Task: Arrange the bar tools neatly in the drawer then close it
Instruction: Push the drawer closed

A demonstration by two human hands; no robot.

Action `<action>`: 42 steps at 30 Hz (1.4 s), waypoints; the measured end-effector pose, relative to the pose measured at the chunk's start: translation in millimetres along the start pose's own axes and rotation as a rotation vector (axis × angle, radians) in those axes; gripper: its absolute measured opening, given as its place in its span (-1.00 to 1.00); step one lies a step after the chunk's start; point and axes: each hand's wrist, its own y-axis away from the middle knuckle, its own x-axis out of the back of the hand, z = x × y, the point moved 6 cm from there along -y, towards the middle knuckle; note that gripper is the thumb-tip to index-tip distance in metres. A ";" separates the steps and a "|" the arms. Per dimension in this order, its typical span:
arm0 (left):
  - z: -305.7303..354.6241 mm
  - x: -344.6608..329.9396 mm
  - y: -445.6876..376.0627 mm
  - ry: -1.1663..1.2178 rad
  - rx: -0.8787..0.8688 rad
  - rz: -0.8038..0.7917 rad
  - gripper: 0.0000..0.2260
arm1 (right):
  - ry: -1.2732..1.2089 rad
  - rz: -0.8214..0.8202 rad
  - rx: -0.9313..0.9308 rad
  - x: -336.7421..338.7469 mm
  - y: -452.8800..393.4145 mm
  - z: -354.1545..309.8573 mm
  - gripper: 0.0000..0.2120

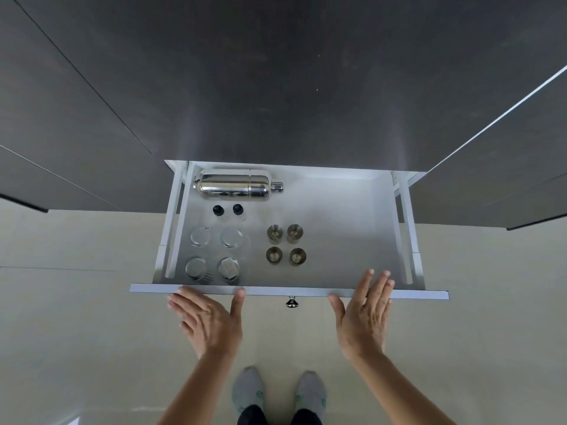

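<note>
Drawer (337, 228) pulled fully out under the dark counter (276, 72), tools already laid out inside: shaker (236, 187) lying on its side along the back left, two small black-capped pieces (227, 209) just in front of it, four clear glasses (214, 256) in a square at front left, four metal jiggers (286, 245) in a square near the middle, right half of the drawer bare; arranging looks done, so the step in hand reads as the close; left hand (208, 323) is flat and spread at the drawer front panel (288, 292), fingers (181, 305) released, thumb tip up at the panel's top edge, grasping nothing; right hand (365, 311) also spread open, fingers (380, 280) released and reaching over the front edge, palm facing the panel, holding nothing; can't tell if either palm is actually pressing the panel or just beside it; knob (291, 301) sits between the two hands, untouched; next move probably calls for an even push from both palms, straight in along the rails, gently enough that the upright glasses and jiggers don't tip or slide and the shaker doesn't roll; right fingers need to come clear of the edge before it meets the cabinet
</note>
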 end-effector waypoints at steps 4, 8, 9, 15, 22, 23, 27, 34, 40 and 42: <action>19.2 4.5 -13.5 -0.072 -0.031 0.039 0.03 | 0.001 0.005 0.000 6.4 -18.5 -8.0 -0.06; 35.9 5.1 -27.6 -0.095 -0.052 0.056 0.03 | 0.015 0.008 -0.006 14.0 -37.6 -17.6 -0.07; 40.0 5.1 -31.2 -0.095 -0.052 0.057 0.03 | 0.017 0.006 -0.005 15.8 -42.1 -20.4 -0.08; 66.5 6.9 -48.4 -0.102 -0.055 0.047 0.03 | -0.007 0.031 -0.032 28.6 -65.8 -31.3 -0.11; 101.7 11.2 -83.1 -0.095 -0.040 0.078 0.03 | -0.093 0.071 -0.099 38.2 -109.7 -58.2 -0.05; 107.6 11.9 -85.6 -0.093 -0.039 0.071 0.03 | -0.119 0.065 -0.132 40.6 -114.1 -58.6 -0.04; 115.5 9.9 -91.3 -0.113 -0.043 0.058 0.03 | -0.152 0.064 -0.196 41.2 -119.1 -56.1 0.00; 138.3 11.2 -112.7 -0.113 -0.060 0.026 0.00 | -0.199 0.074 -0.195 50.9 -147.0 -65.7 0.02; 148.3 12.3 -130.4 -0.236 -0.162 0.003 -0.11 | -0.247 0.082 -0.129 55.6 -170.0 -71.9 -0.02; 150.7 12.9 -134.1 -0.269 -0.202 -0.016 -0.14 | -0.256 0.077 -0.087 57.5 -175.4 -71.5 -0.05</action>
